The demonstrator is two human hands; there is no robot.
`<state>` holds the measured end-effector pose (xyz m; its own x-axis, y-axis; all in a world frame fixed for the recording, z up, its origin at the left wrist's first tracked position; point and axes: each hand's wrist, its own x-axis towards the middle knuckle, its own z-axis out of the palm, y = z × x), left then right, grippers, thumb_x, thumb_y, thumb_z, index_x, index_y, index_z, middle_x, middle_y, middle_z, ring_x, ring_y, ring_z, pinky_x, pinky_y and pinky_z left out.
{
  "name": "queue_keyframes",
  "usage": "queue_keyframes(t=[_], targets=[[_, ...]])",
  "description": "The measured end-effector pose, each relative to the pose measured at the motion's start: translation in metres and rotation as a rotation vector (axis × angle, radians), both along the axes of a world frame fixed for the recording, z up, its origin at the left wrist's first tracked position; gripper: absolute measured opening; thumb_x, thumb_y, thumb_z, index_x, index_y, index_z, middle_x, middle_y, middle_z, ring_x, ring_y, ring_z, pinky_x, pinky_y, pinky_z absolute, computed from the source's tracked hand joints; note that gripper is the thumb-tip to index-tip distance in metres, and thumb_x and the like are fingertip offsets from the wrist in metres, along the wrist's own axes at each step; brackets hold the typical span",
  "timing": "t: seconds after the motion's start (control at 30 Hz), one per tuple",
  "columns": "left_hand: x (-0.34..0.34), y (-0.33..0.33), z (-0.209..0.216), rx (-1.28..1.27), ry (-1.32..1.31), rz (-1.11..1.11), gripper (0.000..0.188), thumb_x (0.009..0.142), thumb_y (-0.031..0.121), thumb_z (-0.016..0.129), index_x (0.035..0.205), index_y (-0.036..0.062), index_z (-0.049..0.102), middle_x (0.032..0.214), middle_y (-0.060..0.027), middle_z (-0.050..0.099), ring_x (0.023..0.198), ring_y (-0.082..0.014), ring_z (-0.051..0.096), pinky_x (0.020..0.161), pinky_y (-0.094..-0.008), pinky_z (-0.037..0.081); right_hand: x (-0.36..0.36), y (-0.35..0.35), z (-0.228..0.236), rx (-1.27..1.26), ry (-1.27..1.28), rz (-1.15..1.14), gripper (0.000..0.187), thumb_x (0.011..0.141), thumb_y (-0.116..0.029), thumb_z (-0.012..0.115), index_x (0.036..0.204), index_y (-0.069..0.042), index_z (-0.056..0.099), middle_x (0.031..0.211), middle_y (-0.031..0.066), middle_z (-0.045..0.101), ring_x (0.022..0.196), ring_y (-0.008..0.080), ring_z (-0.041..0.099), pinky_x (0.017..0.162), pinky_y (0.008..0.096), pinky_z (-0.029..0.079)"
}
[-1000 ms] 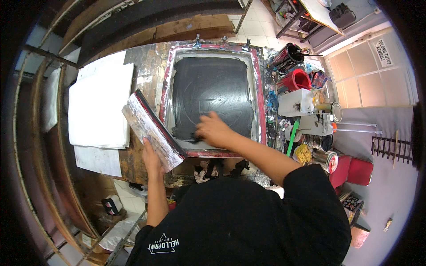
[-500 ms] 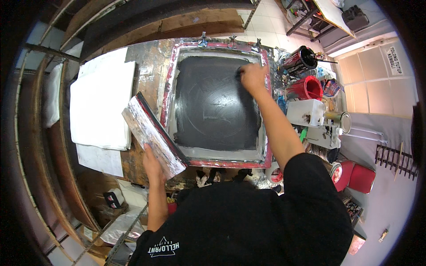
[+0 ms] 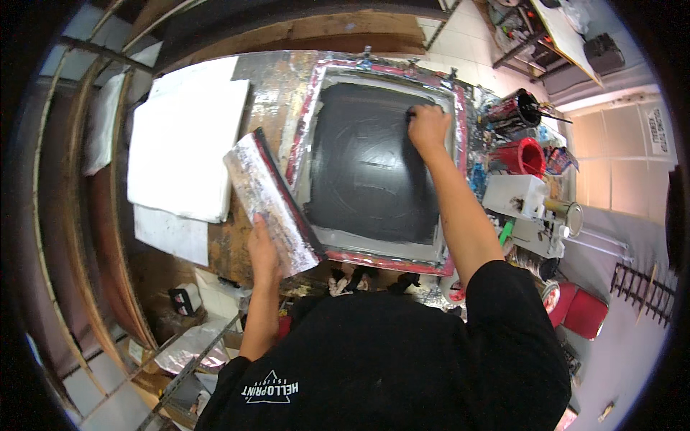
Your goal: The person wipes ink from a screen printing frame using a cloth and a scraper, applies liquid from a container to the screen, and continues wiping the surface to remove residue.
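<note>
In front of me a screen printing frame (image 3: 291, 169) with a red, ink-stained rim lies on the table, its mesh (image 3: 370, 172) coated dark grey to black. My right hand (image 3: 430, 128) is closed over the mesh near the far right corner. A small dark wad (image 3: 411, 112) shows at its fingertips, too covered to tell its kind. My left hand (image 3: 263, 248) grips a wide squeegee (image 3: 269, 205) with a paint-smeared handle and a dark blade edge. The squeegee is held at a slant by the frame's near left side.
On the left lies a stack of white sheets (image 3: 187, 151) on the stained table (image 3: 277, 90). Clamps (image 3: 367, 54) stand along the frame's far edge. To the right are a black ink can (image 3: 514, 111), a red bucket (image 3: 530, 155) and white containers (image 3: 514, 194). Shelving (image 3: 108, 208) borders the left.
The whole view has swung, so the table and frame sit farther right. Both hands keep their holds, and the right one stays near the mesh's far right corner.
</note>
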<state>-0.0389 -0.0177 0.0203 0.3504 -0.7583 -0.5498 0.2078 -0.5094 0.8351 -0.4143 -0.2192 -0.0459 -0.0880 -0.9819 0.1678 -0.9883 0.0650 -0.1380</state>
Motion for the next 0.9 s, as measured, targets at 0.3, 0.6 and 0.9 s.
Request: queue_keyframes(t=[0.3,0.6,0.9], targets=[[0.002,0.007,0.003,-0.051,-0.047,0.02,0.065,0.104,0.049,0.043,0.124,-0.0104,0.057,0.115,-0.0137,0.064,0.098,-0.0186,0.06,0.087,-0.031,0.048,0.086,0.133,0.067,0.31,-0.252,0.84,0.024,0.074,-0.009,0.068,0.097,-0.016,0.074,0.093,0.0042,0.065,0.097,0.0243,0.056,0.089,0.0427,0.038],[-0.001,0.006,-0.004,-0.065,0.062,0.006,0.067,0.103,0.052,0.042,0.13,-0.0086,0.053,0.119,-0.0147,0.063,0.103,-0.0214,0.062,0.09,-0.0324,0.048,0.026,0.218,0.073,0.276,-0.099,0.456,0.021,0.073,-0.011,0.07,0.093,-0.016,0.075,0.09,0.006,0.069,0.095,0.0249,0.058,0.086,0.0416,0.039],[0.001,0.007,-0.007,-0.065,-0.023,-0.062,0.074,0.101,0.057,0.042,0.131,-0.0096,0.051,0.12,-0.0168,0.063,0.104,-0.0246,0.064,0.088,-0.0349,0.051,-0.052,0.225,0.071,0.142,-0.94,-0.127,0.023,0.083,-0.017,0.073,0.105,-0.008,0.073,0.091,0.0091,0.073,0.073,0.0151,0.065,0.069,0.0304,0.051]])
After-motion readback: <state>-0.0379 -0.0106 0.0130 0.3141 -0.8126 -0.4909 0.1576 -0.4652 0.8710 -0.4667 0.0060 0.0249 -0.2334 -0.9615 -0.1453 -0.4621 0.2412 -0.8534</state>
